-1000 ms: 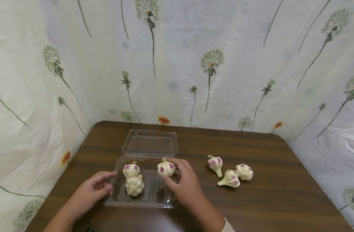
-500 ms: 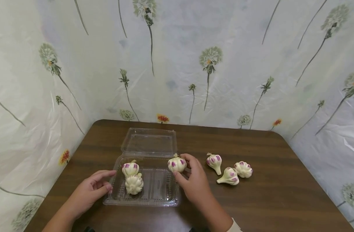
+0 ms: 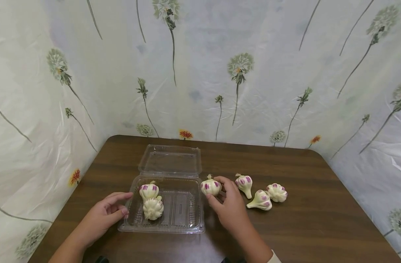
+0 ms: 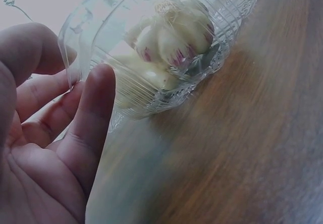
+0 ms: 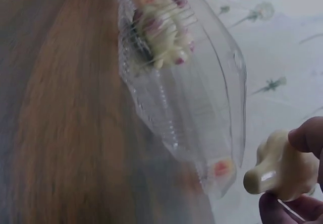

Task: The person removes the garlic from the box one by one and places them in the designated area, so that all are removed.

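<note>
My left hand (image 3: 103, 217) pinches the left rim of a clear plastic clamshell container (image 3: 184, 231); the left wrist view has the rim between thumb (image 4: 96, 98) and fingers. Inside, on the left, two garlic bulbs touch: a purple-marked one (image 3: 149, 191) behind and a paler one (image 3: 153, 209) in front. My right hand (image 3: 231, 206) holds another garlic bulb (image 3: 210, 187) by its right side, just beyond the container's right edge. In the right wrist view that bulb (image 5: 285, 168) sits between thumb and fingers, its stubby neck pointing away from the hand.
Right of my right hand, three more garlic bulbs lie on the brown wooden table (image 3: 302, 226): one (image 3: 244, 185) behind, one (image 3: 261, 200) in front, one (image 3: 277, 192) at right. The container's lid (image 3: 171, 160) lies folded back. A flower-printed sheet (image 3: 200, 73) hangs behind the table.
My right hand has carried its garlic bulb rightward, from over the container's right half to beyond its right edge. The left hand and the other bulbs stay where they were.
</note>
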Tool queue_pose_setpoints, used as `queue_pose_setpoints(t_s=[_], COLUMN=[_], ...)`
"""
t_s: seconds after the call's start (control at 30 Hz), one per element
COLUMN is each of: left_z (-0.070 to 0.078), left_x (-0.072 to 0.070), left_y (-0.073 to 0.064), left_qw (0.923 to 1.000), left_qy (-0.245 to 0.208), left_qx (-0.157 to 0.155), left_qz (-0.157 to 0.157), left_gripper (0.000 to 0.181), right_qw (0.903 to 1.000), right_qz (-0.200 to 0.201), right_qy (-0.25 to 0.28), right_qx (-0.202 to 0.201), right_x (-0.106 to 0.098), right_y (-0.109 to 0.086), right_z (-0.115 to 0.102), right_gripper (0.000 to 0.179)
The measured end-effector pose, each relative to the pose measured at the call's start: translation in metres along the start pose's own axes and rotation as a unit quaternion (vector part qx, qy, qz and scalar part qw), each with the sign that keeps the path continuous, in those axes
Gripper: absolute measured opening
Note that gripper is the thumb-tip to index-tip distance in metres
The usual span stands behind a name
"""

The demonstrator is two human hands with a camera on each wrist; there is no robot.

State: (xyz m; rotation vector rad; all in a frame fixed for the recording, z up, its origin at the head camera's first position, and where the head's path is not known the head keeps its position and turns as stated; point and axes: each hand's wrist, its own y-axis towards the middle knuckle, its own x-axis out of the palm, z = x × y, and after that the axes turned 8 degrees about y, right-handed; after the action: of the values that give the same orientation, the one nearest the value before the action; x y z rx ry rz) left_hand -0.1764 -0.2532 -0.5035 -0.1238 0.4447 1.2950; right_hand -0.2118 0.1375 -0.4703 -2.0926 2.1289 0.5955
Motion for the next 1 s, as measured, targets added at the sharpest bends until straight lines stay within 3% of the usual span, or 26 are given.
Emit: queue_pose_setpoints(t_s=[0.43,1.0], left_z=[-0.001,-0.002], left_x=[0.001,0.000], left_y=[0.003,0.000], left_qw=[1.0000,1.0000], left_qy=[-0.001,-0.002], left_qx=[0.000,0.002], left_qz=[-0.001,0.000], left_gripper=[0.044,0.044], right_qw=[0.9994,0.9952], right_qz=[0.006,0.016], right_qy=[-0.027,-0.091], right_qx=[0.022,0.031], right_x=[-0.016,-0.030], right_y=[-0.001,-0.001], right_z=[0.020,0.021], right_gripper=[0.048,0.049])
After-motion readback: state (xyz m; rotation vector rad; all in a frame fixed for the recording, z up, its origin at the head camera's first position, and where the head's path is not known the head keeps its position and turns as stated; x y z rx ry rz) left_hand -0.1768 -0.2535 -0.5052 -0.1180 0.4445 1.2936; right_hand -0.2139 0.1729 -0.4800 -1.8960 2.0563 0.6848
